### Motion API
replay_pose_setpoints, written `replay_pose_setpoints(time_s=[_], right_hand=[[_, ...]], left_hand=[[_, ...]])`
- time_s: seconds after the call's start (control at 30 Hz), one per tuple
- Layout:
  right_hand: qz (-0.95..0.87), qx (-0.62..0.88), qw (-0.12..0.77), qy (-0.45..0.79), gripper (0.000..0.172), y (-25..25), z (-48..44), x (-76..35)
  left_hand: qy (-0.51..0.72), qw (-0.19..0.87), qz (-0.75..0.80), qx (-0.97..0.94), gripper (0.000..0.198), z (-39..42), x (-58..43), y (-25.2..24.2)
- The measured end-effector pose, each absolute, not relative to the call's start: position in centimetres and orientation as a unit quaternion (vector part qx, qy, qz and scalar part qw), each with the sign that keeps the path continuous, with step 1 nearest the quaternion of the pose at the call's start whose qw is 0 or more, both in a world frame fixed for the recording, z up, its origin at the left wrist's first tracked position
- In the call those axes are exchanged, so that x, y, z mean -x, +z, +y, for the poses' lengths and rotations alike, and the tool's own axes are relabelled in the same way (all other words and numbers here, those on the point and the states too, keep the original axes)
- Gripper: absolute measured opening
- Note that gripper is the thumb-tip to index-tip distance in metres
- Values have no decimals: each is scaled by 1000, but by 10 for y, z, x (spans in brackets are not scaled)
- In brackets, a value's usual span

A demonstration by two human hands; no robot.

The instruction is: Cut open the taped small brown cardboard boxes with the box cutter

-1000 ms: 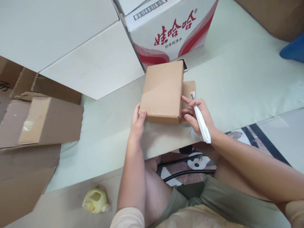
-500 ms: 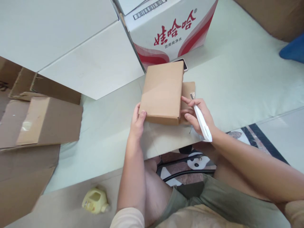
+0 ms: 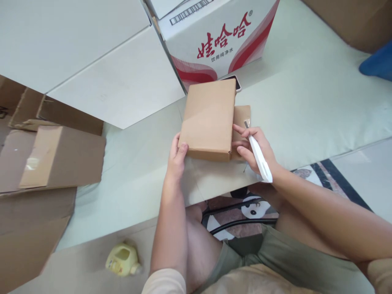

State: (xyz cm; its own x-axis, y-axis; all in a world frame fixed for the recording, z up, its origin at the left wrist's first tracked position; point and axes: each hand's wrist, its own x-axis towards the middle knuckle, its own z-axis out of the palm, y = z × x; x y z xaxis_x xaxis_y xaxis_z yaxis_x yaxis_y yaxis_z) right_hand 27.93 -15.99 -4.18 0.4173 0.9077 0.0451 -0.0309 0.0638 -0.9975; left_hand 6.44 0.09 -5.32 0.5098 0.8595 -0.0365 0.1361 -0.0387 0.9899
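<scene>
A small brown cardboard box [image 3: 208,116] lies on the pale green cloth, with a flap [image 3: 241,116] sticking out at its right side. My left hand [image 3: 177,157] is closed on the box's near left corner, thumb on top. In my right hand [image 3: 255,149] sits a white utility knife [image 3: 260,159], its blade pointing forward over the flap. Fingertips of that hand touch the right side of the box, and some are hidden behind its edge.
A white and red carton [image 3: 220,45] stands behind the box, with a phone [image 3: 235,83] at its foot. White boxes [image 3: 122,90] rise at the left, beside brown cardboard cartons [image 3: 73,155]. A yellow jug [image 3: 122,259] lies on the floor. A blue object [image 3: 378,63] is at right.
The view has shifted very slightly. Both hands, the box and the utility knife keep their places relative to each other.
</scene>
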Motion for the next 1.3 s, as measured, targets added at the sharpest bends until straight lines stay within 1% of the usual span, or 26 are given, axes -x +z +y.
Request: replay_pose_setpoints(time_s=[0.27, 0.5, 0.63, 0.77, 1.07, 1.3], right_hand=[[-385, 572, 617, 379, 41, -41, -160, -279], [-373, 571, 620, 387, 37, -41, -159, -279], [-375, 578, 616, 382, 37, -40, -160, -279], [-379, 581, 613, 380, 33, -41, -161, -280], [-378, 576, 612, 390, 28, -43, -161, -281], [-381, 583, 601, 392, 28, -45, -162, -282]], left_hand=[[325, 587, 383, -635, 76, 0, -66, -53], [316, 581, 388, -642, 78, 0, -65, -54], [314, 564, 378, -664, 75, 2, -64, -57], [310, 558, 371, -675, 73, 2, -64, -59], [316, 556, 380, -668, 77, 0, -67, -57], [315, 553, 377, -673, 76, -1, -68, -56]])
